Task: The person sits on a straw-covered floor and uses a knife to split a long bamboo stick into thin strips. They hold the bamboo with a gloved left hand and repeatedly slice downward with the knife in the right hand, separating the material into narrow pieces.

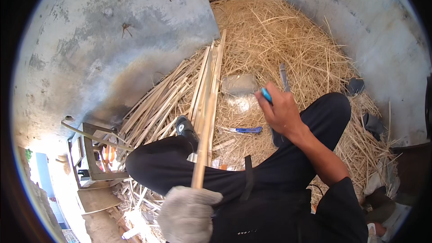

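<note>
The fingers of the left hand [186,213], inside a pale grey work glove, are curled tight around the lower end of a long split bamboo strip [208,108]. The strip rises from that fist, crosses the person's raised left knee [157,162] in black trousers, and runs away up the middle of the view, its far end lying among the other strips near the wall. Just beside it, a black shoe [185,128] with a small round white mark rests on the strips.

The fingers of the bare right hand [281,110] are closed around a blue handle [267,95], and a grey blade [284,77] shows just above the knuckles, pointing away from the person. That hand hangs above the right knee [328,108], well apart from the strip in the gloved hand.

Further out, a fan of pale split bamboo strips [166,103] lies spread on the floor to the left of the held one. Between the two legs, on the straw, sits a small blue-handled tool [245,130], and a little beyond it a flat grey block [239,83]. Loose golden straw [288,36] covers the floor ahead and to the right, heaped against a stained grey plaster wall [112,40] that curves round both sides. At the lower left stands a rough wooden frame [92,153], in bright sunlight.
</note>
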Available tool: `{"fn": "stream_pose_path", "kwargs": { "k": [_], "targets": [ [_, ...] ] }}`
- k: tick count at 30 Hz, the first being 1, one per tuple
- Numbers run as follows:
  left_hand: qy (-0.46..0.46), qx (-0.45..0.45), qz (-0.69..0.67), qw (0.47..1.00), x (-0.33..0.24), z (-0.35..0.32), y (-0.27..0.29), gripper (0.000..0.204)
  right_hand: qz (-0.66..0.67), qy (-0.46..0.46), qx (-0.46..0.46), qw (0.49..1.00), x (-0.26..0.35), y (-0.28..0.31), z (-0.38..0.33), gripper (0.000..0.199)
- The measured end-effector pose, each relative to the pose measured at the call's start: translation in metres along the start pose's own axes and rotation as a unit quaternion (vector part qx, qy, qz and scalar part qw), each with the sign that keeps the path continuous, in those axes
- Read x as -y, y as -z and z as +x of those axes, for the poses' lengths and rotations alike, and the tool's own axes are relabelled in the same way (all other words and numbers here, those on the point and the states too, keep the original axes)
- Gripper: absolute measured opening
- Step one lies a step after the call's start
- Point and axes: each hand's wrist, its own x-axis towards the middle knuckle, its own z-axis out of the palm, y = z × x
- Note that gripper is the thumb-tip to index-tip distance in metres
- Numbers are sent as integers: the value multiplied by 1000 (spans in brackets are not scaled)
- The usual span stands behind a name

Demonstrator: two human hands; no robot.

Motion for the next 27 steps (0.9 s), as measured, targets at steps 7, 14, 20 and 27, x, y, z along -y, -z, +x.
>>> {"fn": "stream_pose_path", "kwargs": {
  "k": [7, 14, 20, 27],
  "targets": [
    [-92, -90, -147, 981, 60, 13, -3, 10, 164, 15, 199, 966, 60, 16, -7, 32],
    [89, -149, -68, 982, 84, 6, -46, 13, 629, -266, 183, 708, 60, -10, 10, 36],
    [306, 135, -63, 940, 44, -25, -51, 22, 655, -176, -2, 735, 28, 18, 33, 34],
    [214, 230, -432, 845, -8, -8, -45, 37, 592, -107, 66, 796, 26, 7, 25, 36]
  ]
}}
